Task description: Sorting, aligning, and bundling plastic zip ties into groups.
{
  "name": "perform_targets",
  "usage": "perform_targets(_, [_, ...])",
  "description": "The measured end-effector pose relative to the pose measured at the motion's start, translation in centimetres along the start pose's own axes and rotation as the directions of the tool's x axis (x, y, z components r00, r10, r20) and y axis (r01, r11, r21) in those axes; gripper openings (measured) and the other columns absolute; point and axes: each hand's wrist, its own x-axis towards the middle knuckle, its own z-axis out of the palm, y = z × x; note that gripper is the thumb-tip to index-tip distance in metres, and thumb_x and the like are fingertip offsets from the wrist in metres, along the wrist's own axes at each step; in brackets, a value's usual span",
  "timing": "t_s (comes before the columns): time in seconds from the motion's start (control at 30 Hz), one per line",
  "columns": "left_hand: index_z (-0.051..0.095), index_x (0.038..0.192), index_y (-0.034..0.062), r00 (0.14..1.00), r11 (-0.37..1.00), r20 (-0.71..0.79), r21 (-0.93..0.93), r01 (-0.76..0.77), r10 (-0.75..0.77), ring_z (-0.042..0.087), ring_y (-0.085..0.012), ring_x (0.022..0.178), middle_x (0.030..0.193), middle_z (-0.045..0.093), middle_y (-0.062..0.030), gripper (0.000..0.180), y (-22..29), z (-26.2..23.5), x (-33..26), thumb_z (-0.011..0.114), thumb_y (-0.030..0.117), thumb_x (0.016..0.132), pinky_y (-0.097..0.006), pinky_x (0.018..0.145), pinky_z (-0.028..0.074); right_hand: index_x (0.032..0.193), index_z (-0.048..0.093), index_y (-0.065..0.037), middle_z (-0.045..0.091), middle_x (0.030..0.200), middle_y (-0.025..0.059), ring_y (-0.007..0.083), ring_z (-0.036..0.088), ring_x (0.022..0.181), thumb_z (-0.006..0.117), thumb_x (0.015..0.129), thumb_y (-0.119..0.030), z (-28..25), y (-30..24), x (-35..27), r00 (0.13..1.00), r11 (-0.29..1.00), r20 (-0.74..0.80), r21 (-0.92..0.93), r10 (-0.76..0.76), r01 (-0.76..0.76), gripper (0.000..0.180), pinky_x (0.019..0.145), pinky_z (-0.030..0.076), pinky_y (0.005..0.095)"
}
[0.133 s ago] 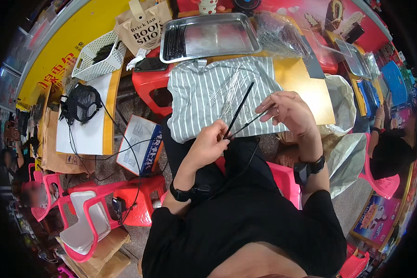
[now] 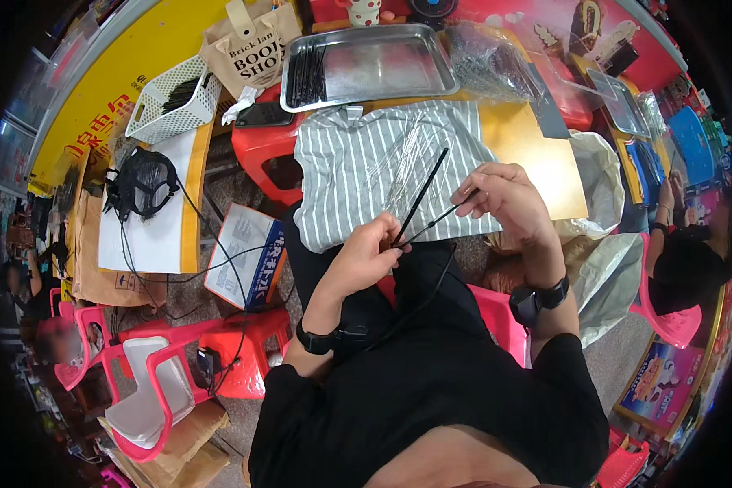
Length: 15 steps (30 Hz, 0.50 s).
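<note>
My left hand (image 2: 369, 257) pinches the lower ends of thin black sticks between thumb and fingers. One black stick (image 2: 424, 189) slants up and to the right from that grip, over the cloth. A second, thinner black strand (image 2: 437, 221) runs from the same grip to my right hand (image 2: 503, 200), whose thumb and fingertips close on its far end. Beneath them, a grey-and-white striped cloth (image 2: 333, 175) covers the work surface, with several thin shiny wires (image 2: 407, 159) lying on it. What the strands are exactly is too small to tell.
Behind the cloth stands a metal tray (image 2: 382, 69) with black sticks at its left. A clear plastic bag (image 2: 492, 65) lies beside it. At left are a white basket (image 2: 171, 110), a phone (image 2: 265, 115) and black mesh gear (image 2: 145, 183) trailing cables. Another person sits far right.
The fingers of my right hand have drawn closer together around the strand's end. My left hand has hardly moved.
</note>
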Motion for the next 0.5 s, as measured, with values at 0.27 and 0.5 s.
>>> perform_targets(0.27, [0.054,0.102,-0.0004,0.983,0.796,0.116,-0.577,0.183,-0.142,0.062,-0.0119,0.063,0.085,0.065,-0.0088,0.015,0.6,1.1,0.9,0.059,0.005,0.088,-0.021,0.052,0.048,0.088,0.063,0.004,0.067,0.086,0.014,0.0173,0.066,0.07,0.05,0.092,-0.013,1.8,1.8,0.3,0.994,0.994,0.001,-0.013,-0.105,0.105,0.022,0.062,0.05,0.0246])
perform_targets(0.5, [0.056,0.098,-0.002,0.994,0.854,-0.02,-0.513,0.083,-0.109,0.057,-0.0086,0.055,0.082,0.066,-0.0102,0.012,-0.1,1.5,0.9,0.059,0.004,0.088,-0.018,0.045,0.042,0.086,0.062,0.004,0.067,0.087,0.0139,0.0165,0.065,0.068,0.048,0.094,-0.013,2.6,3.1,-0.1,0.978,0.98,-0.059,-0.032,-0.199,0.197,0.023,0.061,0.049,0.0247])
